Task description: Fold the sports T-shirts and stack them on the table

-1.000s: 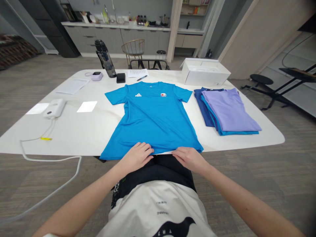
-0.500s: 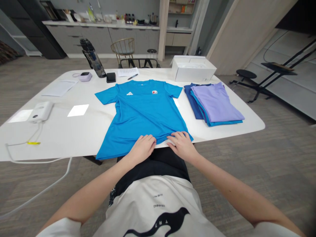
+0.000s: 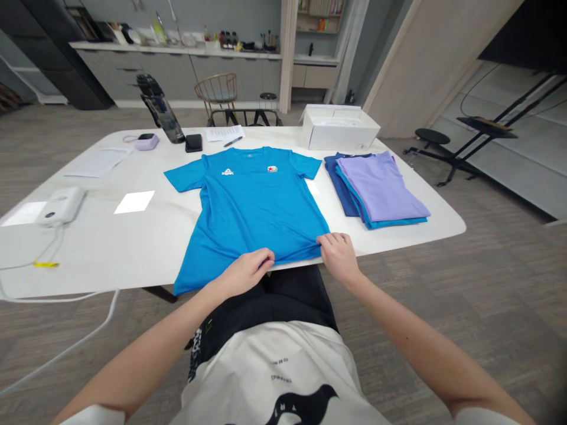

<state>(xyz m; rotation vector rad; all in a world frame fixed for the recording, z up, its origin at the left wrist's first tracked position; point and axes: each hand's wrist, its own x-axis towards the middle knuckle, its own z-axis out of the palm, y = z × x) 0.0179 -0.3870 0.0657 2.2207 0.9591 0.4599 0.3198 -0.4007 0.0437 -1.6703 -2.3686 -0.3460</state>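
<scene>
A blue short-sleeved T-shirt lies front up on the white table, its collar toward the far side and its hem at the near edge. My left hand is closed on the hem near its middle, fingers pinched together. At the hem's right corner, my right hand pinches the cloth. Between the two hands the hem runs fairly straight, with small folds above it. The hem's left corner hangs at the table edge, partly behind my left forearm.
Right of the shirt sits a stack of folded clothes, a purple one on top. Behind stand a white box and a dark bottle. A black wallet-like item, papers and a white power unit with cables lie leftward.
My right hand has moved right to the hem's corner and closed on it. The hem between my hands is pulled straighter, and the diagonal creases across the shirt have eased.
</scene>
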